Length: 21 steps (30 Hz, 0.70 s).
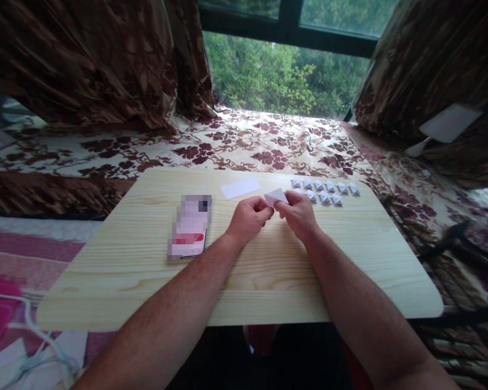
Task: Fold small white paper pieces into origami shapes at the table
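Note:
A small folded piece of white paper [275,196] is held above the middle of the wooden table [268,276]. My right hand [299,214] pinches it from the right, thumb on its near face. On its left edge, the closed fingers of my left hand [250,218] grip it too. Just behind my left hand lies a flat white paper strip [240,188]. Several small folded white paper pieces [319,186] stand in two rows beyond my right hand, which partly hides the nearer row.
A phone-like object [190,227], partly pixelated, lies left of my hands. Behind the table is a ledge with a floral cover [268,141], below a window. A white lamp [449,123] stands at the right. A white cable [28,314] hangs at the lower left.

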Each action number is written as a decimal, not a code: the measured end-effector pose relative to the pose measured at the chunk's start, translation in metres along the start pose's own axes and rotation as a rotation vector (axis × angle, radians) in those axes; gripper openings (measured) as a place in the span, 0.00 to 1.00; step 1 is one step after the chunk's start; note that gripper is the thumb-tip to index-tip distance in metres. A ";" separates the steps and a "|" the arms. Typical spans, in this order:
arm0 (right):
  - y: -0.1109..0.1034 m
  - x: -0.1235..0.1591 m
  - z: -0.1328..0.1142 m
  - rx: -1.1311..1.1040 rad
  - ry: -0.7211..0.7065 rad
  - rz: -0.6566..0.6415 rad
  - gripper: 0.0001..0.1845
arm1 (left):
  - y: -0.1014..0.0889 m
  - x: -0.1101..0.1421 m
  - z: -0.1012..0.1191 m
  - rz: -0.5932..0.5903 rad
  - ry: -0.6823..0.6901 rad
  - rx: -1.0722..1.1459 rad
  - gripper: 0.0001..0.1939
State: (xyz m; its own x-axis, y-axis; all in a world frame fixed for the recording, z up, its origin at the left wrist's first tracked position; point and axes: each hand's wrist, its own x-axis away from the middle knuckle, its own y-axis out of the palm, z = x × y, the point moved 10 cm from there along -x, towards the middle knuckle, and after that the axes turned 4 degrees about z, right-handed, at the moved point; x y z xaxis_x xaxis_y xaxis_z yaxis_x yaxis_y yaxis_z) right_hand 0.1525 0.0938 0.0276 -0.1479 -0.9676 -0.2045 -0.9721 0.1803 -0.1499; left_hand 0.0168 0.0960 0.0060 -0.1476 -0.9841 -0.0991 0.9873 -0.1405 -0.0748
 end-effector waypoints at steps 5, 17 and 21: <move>0.001 0.000 0.003 -0.032 0.028 -0.005 0.07 | -0.001 0.000 0.000 0.014 -0.008 0.005 0.09; 0.001 0.000 0.006 0.000 0.053 -0.010 0.09 | -0.010 0.000 0.007 0.101 -0.002 -0.001 0.09; -0.002 0.000 0.004 0.005 0.035 0.017 0.10 | -0.007 0.001 0.008 0.081 0.006 0.048 0.09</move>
State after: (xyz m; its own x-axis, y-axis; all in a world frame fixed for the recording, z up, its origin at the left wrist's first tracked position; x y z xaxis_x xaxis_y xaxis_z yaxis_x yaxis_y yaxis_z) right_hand 0.1547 0.0938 0.0243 -0.1705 -0.9701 -0.1730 -0.9685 0.1973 -0.1517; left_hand 0.0103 0.0956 0.0146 -0.0675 -0.9917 -0.1091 0.9977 -0.0658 -0.0187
